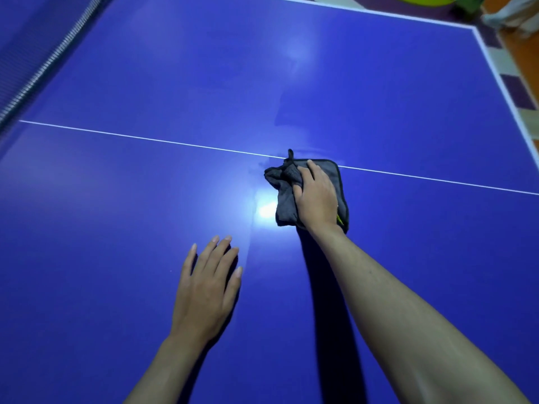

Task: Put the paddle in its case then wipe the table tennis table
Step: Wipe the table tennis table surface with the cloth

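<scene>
The blue table tennis table [145,185] fills the view, with a thin white centre line running across it. A dark grey cloth [284,199] lies on the surface at that line, bunched at its far left corner. My right hand [316,196] presses flat on the cloth with its fingers gripping the folds. My left hand [208,287] rests palm down on the bare table nearer to me, fingers spread and holding nothing. No paddle or case is in view.
The net [43,68] runs along the upper left. The table's white far edge [495,83] is at the right, with tiled floor and a white bag [513,18] beyond it. A lamp's glare [265,209] shines beside the cloth.
</scene>
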{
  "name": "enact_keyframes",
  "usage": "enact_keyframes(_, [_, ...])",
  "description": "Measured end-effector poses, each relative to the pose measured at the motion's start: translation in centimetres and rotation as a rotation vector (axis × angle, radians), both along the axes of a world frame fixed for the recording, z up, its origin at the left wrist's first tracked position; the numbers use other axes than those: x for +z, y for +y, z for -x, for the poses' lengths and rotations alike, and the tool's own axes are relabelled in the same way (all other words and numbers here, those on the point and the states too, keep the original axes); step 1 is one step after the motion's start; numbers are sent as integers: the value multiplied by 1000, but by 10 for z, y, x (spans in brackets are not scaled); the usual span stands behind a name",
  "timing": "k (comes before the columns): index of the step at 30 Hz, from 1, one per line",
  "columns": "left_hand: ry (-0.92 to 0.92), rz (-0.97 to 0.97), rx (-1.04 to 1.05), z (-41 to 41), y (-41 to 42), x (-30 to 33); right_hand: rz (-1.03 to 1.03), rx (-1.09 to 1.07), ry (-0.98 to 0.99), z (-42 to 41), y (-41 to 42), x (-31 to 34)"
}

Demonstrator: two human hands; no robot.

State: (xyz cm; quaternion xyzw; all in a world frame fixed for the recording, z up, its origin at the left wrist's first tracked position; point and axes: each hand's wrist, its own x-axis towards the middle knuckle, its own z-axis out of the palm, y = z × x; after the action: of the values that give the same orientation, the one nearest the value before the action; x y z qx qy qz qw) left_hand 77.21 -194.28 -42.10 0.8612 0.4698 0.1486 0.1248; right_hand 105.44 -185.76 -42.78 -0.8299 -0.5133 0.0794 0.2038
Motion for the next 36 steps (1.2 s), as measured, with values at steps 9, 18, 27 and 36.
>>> enact_keyframes(9, [-90, 50, -12, -134, -39, 25, 38, -109, -14, -137, -96, -1])
enact_keyframes(18, [-123, 143, -24, -285, -123, 20, 78, -225, 2, -303, -198, 0])
enact_keyframes(27, [-129, 220, -2, -392, -170, 13, 103, -298, -3, -449, -289, 1])
enact_keyframes(36, [-167, 252, 53, -407, -158, 11, 143, -385, -17, -465, -272, 6])
